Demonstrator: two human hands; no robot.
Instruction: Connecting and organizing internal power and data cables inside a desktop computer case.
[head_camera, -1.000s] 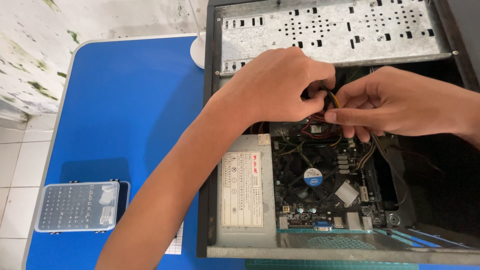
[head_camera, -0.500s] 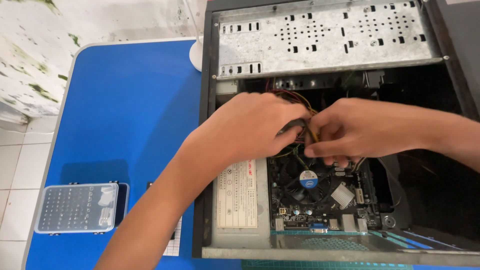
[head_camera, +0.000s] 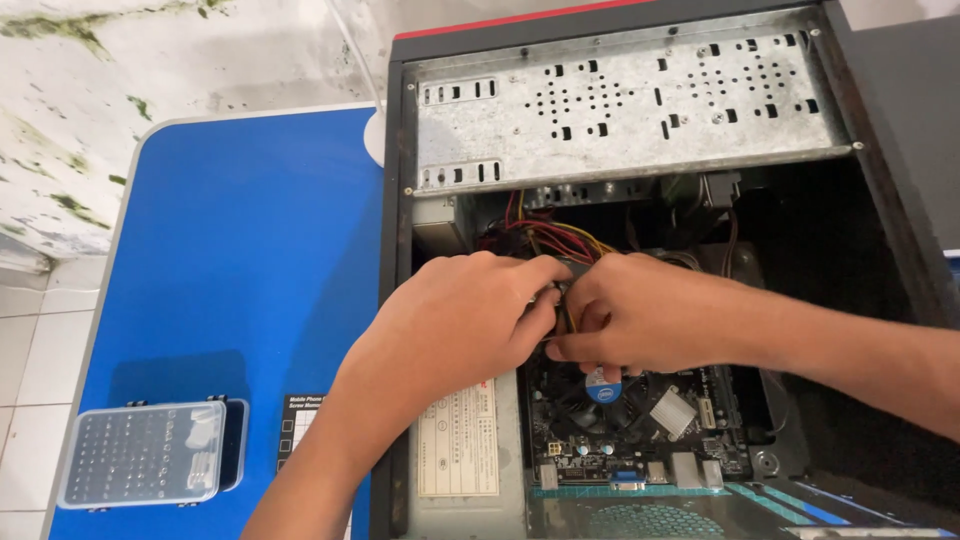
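White paper label (head_camera: 458, 440) lies on the power supply (head_camera: 462, 470) just below the left hand (head_camera: 455, 320); both hands, left and right hand (head_camera: 640, 320), pinch closed on the yellow-red cable bundle (head_camera: 560, 245) between them.

Left hand (head_camera: 455, 325) and right hand (head_camera: 640, 318) meet fingertip to fingertip (both curled), seemingly pinching.

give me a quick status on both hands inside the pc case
Left hand and right hand together, pinching the coloured cable bundle. Above the fan. Grip detail hidden. Bit case untouched on blue table.
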